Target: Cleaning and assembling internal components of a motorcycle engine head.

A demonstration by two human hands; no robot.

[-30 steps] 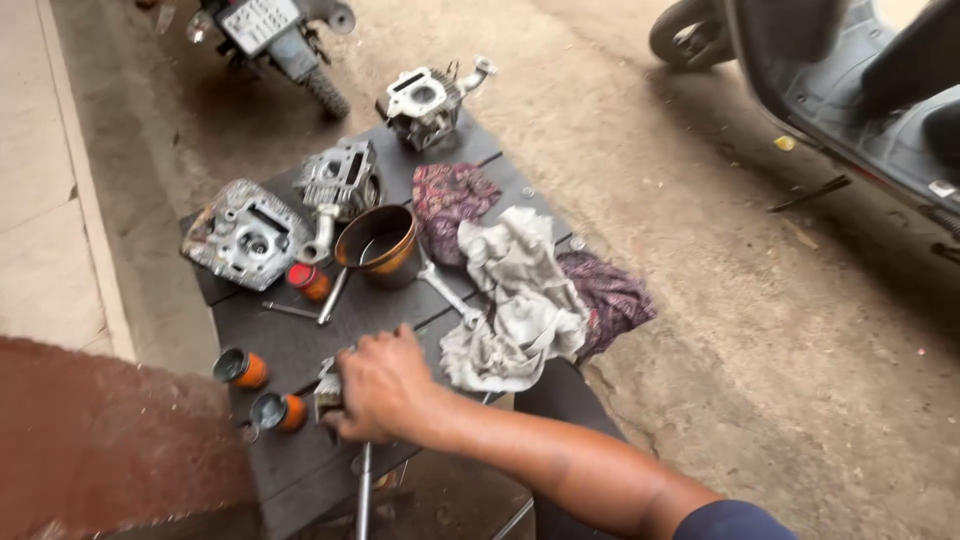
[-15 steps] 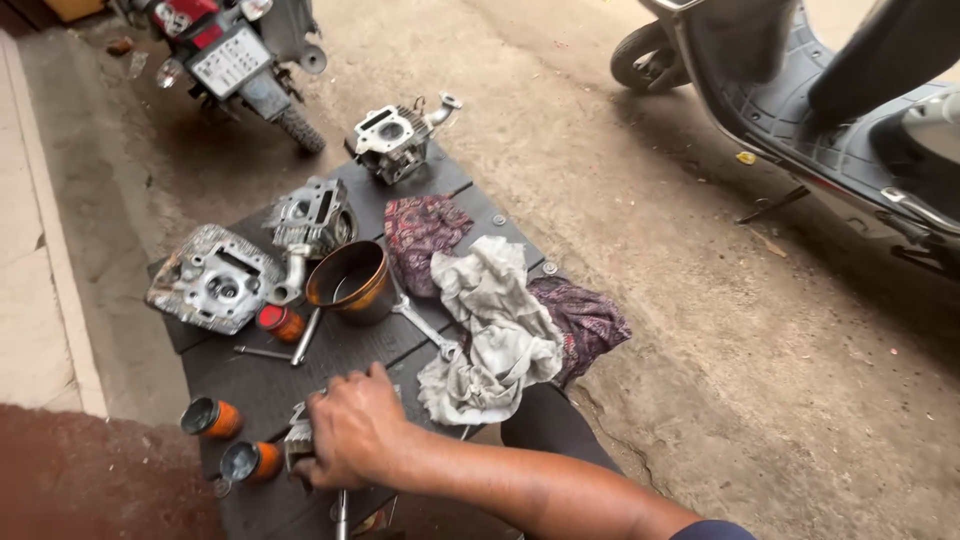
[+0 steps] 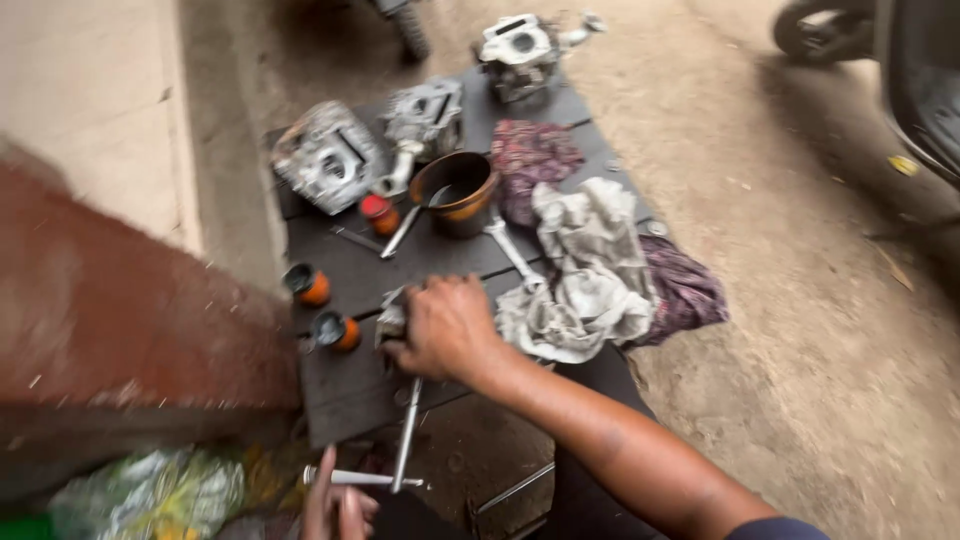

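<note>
My right hand [image 3: 445, 325] is closed over a small metal part [image 3: 392, 322] on the dark plank table [image 3: 345, 390], near its front edge. A T-handle wrench [image 3: 405, 445] runs from that part down towards me. My left hand [image 3: 335, 505] shows at the bottom edge, with its fingers around the wrench's crossbar. Two orange cups [image 3: 335, 330] stand just left of the right hand. A crumpled grey rag [image 3: 585, 270] lies just to its right.
Three grey engine castings [image 3: 325, 155] and a brown bowl [image 3: 455, 190] sit further back, with a spanner [image 3: 510, 250] and dark cloths [image 3: 535, 155]. A red-brown wall [image 3: 120, 310] rises at the left. A plastic bag [image 3: 150, 495] lies below it. A scooter [image 3: 900, 70] stands at the right.
The view has dropped closer and swung right. My left hand and the wrench's crossbar have come into sight at the bottom. My right hand stays on the metal part.
</note>
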